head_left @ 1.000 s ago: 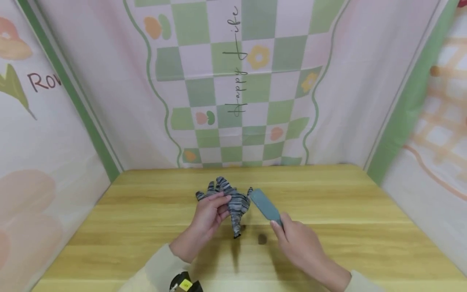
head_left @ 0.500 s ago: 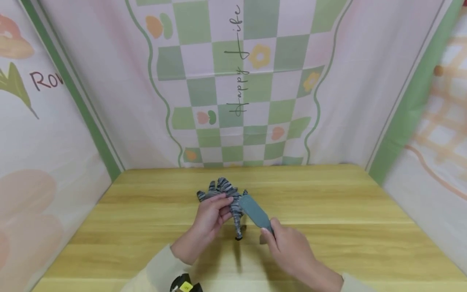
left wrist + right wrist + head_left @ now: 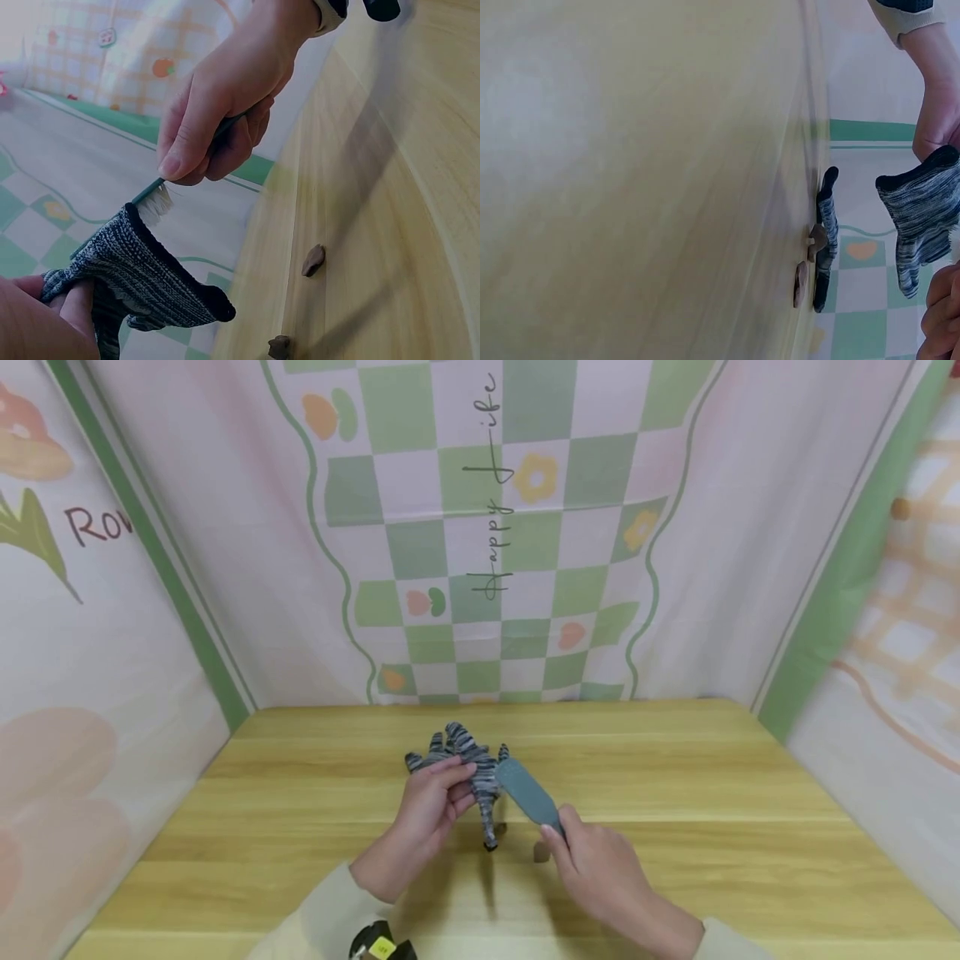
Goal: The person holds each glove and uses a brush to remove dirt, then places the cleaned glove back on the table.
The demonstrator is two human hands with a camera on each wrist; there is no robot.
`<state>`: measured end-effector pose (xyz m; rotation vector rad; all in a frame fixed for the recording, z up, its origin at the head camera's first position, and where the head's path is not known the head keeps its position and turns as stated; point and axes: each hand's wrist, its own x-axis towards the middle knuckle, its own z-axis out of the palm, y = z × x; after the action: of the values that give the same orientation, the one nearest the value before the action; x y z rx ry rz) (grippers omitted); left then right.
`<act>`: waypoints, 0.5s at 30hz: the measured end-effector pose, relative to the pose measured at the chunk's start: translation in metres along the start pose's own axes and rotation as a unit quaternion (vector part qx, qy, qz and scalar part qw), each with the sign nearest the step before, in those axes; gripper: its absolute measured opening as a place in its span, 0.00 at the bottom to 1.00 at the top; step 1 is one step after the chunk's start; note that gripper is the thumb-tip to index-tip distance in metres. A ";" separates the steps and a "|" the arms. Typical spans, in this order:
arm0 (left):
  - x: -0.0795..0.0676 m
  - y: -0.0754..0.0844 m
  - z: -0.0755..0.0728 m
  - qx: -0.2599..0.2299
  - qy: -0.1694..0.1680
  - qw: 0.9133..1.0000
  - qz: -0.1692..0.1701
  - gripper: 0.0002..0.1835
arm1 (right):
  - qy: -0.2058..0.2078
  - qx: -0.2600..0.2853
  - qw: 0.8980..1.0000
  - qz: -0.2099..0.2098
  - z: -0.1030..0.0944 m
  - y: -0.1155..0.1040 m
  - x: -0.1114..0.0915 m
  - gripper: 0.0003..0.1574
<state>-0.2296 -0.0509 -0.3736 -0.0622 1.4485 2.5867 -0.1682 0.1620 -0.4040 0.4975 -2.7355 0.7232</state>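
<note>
My left hand (image 3: 431,802) holds a grey-and-black striped knit glove (image 3: 486,789) above the table, its dark cuff edge plain in the left wrist view. My right hand (image 3: 603,864) grips a brush by its handle. The flat blue-green back of the brush (image 3: 527,792) overlaps the glove's right side in the head view. White bristles (image 3: 156,204) show right at the cuff edge in the left wrist view; the glove hides the rest of the brush head. In the right wrist view, a second striped glove (image 3: 826,240) lies on the table.
Two small brown lumps, one (image 3: 313,260) nearer the right hand and another (image 3: 279,346), lie on the wood-grain table (image 3: 712,793) below the hands. A patterned cloth (image 3: 480,635) hangs behind the table, with cloth walls at both sides.
The right hand has moved the brush left, from beside the glove to over its right part, then slightly up. The left hand keeps holding the glove in nearly the same place.
</note>
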 end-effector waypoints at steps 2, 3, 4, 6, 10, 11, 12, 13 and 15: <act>0.000 0.001 0.000 0.001 0.004 1.000 -0.003 0.21 | 0.002 -0.002 1.000 -0.003 0.001 0.000 0.001 0.12; 0.000 0.001 -0.001 0.001 0.006 1.000 -0.004 0.21 | 0.002 -0.005 1.000 -0.004 0.001 0.001 0.001 0.12; -0.001 0.001 -0.001 0.000 0.006 1.000 -0.005 0.21 | 0.001 -0.005 1.000 -0.003 0.001 0.001 0.001 0.13; -0.001 0.002 -0.001 -0.004 0.004 1.000 -0.001 0.22 | -0.002 -0.005 1.000 0.002 0.002 0.002 0.002 0.13; -0.002 0.005 0.000 -0.010 -0.005 1.000 0.009 0.20 | -0.021 0.000 0.999 0.033 0.005 0.007 0.002 0.13; -0.003 0.005 0.001 -0.010 -0.007 1.000 0.011 0.20 | -0.028 0.002 0.999 0.042 0.005 0.008 0.002 0.12; -0.003 0.005 0.001 -0.010 -0.008 1.000 0.011 0.20 | -0.032 0.001 0.998 0.047 0.006 0.010 0.001 0.12; -0.003 0.006 0.001 -0.009 -0.007 1.000 0.010 0.19 | -0.037 -0.005 0.998 0.052 0.006 0.011 0.001 0.11; -0.003 0.006 0.001 -0.009 -0.004 1.000 0.009 0.20 | -0.039 -0.020 0.998 0.052 0.007 0.014 0.001 0.11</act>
<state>-0.2272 -0.0540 -0.3679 -0.0408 1.4305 2.6104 -0.1756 0.1700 -0.4155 0.3848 -2.8616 0.6858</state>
